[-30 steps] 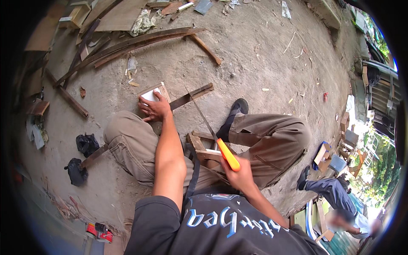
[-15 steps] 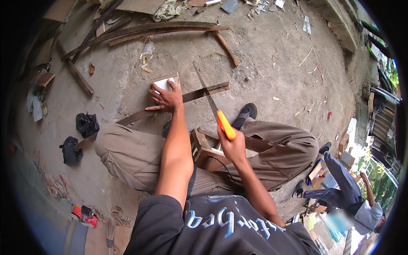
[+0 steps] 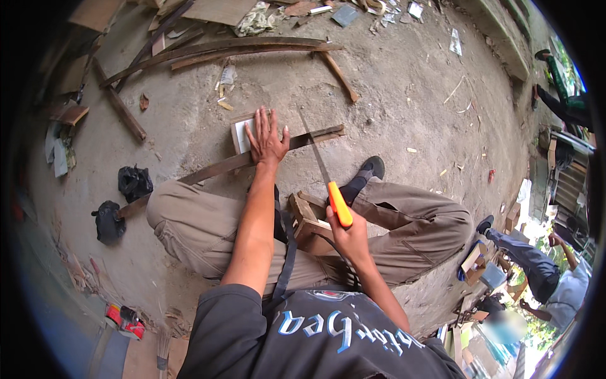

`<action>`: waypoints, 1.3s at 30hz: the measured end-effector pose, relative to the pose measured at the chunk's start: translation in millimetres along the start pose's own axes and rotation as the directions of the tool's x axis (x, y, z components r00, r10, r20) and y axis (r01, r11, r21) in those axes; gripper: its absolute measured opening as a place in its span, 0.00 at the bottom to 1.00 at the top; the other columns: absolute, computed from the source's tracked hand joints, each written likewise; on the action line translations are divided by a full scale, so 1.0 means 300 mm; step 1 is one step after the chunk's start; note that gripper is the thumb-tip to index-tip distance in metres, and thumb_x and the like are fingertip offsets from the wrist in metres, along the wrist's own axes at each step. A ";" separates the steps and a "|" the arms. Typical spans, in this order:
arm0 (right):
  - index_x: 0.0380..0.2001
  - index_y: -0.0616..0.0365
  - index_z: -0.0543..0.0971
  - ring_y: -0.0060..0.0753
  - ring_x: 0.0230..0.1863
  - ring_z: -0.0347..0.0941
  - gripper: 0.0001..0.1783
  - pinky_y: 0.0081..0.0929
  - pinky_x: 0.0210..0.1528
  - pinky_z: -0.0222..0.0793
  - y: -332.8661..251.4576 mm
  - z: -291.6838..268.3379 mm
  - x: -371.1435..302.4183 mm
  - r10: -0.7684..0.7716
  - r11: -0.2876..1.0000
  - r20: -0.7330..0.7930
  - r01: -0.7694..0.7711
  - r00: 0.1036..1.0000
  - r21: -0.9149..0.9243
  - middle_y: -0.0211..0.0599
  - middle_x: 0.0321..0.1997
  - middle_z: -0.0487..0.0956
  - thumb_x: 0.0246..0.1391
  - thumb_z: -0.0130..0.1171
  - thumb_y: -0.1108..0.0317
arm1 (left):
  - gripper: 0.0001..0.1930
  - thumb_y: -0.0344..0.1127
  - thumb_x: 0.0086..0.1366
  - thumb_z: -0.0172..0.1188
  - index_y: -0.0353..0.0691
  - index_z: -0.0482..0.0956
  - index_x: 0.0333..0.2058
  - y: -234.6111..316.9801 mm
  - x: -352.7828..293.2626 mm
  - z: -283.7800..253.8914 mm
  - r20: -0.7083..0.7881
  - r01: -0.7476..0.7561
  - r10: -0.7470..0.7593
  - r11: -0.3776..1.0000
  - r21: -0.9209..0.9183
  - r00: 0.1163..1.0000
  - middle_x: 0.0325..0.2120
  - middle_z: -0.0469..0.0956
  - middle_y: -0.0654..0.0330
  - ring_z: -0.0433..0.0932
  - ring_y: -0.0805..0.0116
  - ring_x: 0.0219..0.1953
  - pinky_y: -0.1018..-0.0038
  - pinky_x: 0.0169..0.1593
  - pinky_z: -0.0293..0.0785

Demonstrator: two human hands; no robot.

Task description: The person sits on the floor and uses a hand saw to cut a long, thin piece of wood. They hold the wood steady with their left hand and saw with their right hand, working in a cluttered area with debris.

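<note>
My right hand grips the orange-and-yellow handle of a handsaw. Its thin blade points away from me and crosses a long dark wooden strip near the strip's right end. My left hand is open, fingers stretched and slightly apart, palm over the strip. Its fingers reach across a block with a white top and wooden edges, which the hand partly hides. The strip runs from beside my left knee to the right, past the block; whether it rests on the block is hidden.
Between my legs sits a small wooden frame. Two black plastic bags lie at the left. Long wooden strips and scraps lie farther off. Another person is at the lower right, near cardboard boxes.
My left hand has shifted right and turned from curling over the white block to lying flat with fingers stretched forward. The saw has come slightly back toward me, its blade still across the strip.
</note>
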State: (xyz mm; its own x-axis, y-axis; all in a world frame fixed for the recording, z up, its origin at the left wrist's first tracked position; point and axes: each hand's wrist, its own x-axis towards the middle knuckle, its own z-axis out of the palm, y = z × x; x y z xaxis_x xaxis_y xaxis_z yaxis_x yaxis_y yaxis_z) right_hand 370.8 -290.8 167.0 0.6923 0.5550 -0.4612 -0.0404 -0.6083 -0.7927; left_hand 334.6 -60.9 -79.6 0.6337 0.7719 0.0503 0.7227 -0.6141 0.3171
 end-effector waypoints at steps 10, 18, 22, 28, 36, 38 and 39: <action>0.29 0.67 0.76 0.32 0.17 0.61 0.15 0.33 0.24 0.63 -0.045 0.005 0.059 -0.058 0.997 0.026 0.059 0.998 -0.046 0.50 0.19 0.74 0.61 0.62 0.64 | 0.34 0.46 0.65 0.47 0.50 0.58 0.70 -0.006 -0.001 0.000 0.042 0.089 -0.089 0.996 0.000 0.995 0.73 0.49 0.57 0.46 0.59 0.75 0.45 0.74 0.32; 0.35 0.66 0.80 0.29 0.19 0.72 0.08 0.30 0.28 0.69 -0.053 -0.154 -0.170 0.059 0.993 0.065 -0.052 0.996 -0.104 0.43 0.18 0.76 0.58 0.63 0.71 | 0.38 0.47 0.64 0.47 0.44 0.53 0.71 -0.006 0.013 -0.003 0.022 0.137 -0.136 0.988 -0.071 0.991 0.73 0.50 0.57 0.46 0.63 0.76 0.48 0.74 0.31; 0.32 0.66 0.79 0.27 0.18 0.70 0.09 0.31 0.25 0.66 -0.011 -0.056 -0.048 -0.016 0.997 0.002 0.016 1.000 -0.072 0.45 0.16 0.74 0.59 0.63 0.69 | 0.40 0.49 0.63 0.48 0.42 0.51 0.72 -0.009 -0.001 -0.010 0.086 0.130 -0.132 0.991 0.027 0.987 0.74 0.49 0.58 0.44 0.64 0.76 0.49 0.75 0.30; 0.29 0.66 0.77 0.27 0.17 0.65 0.13 0.32 0.24 0.64 -0.020 0.000 0.026 -0.064 0.997 0.046 0.066 0.997 -0.044 0.45 0.16 0.73 0.60 0.63 0.66 | 0.39 0.44 0.60 0.53 0.43 0.56 0.70 -0.009 -0.015 0.008 0.033 0.151 -0.150 0.987 -0.060 0.988 0.72 0.54 0.58 0.49 0.63 0.75 0.50 0.74 0.33; 0.29 0.68 0.77 0.27 0.17 0.62 0.15 0.33 0.24 0.64 -0.015 -0.009 0.108 -0.030 0.995 0.021 0.032 0.999 -0.098 0.49 0.16 0.72 0.61 0.61 0.64 | 0.39 0.44 0.59 0.53 0.43 0.57 0.70 0.005 0.005 -0.008 -0.006 0.139 -0.140 0.988 -0.063 0.990 0.71 0.56 0.58 0.50 0.62 0.74 0.50 0.74 0.34; 0.27 0.69 0.75 0.31 0.17 0.57 0.17 0.36 0.23 0.62 -0.020 0.057 0.218 -0.039 0.996 -0.014 0.038 0.999 -0.077 0.53 0.17 0.70 0.61 0.61 0.63 | 0.39 0.45 0.60 0.51 0.44 0.56 0.70 0.013 0.007 0.010 0.025 0.150 -0.149 0.987 -0.065 0.989 0.72 0.54 0.60 0.49 0.64 0.75 0.49 0.74 0.34; 0.27 0.69 0.74 0.37 0.16 0.57 0.17 0.37 0.23 0.62 -0.036 0.044 0.179 -0.050 0.992 0.022 0.052 0.999 -0.117 0.55 0.17 0.70 0.60 0.61 0.63 | 0.39 0.46 0.61 0.49 0.45 0.55 0.71 0.005 0.014 0.016 0.034 0.159 -0.157 0.985 -0.060 0.987 0.73 0.53 0.61 0.48 0.65 0.75 0.49 0.74 0.34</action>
State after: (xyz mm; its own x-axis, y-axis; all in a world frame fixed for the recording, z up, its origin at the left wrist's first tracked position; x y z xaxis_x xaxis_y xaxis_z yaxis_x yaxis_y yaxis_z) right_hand 398.9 -247.0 145.4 0.6775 0.5970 -0.4295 0.0803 -0.6405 -0.7637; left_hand 339.6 -59.5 -83.3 0.5209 0.8530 -0.0320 0.7966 -0.4724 0.3772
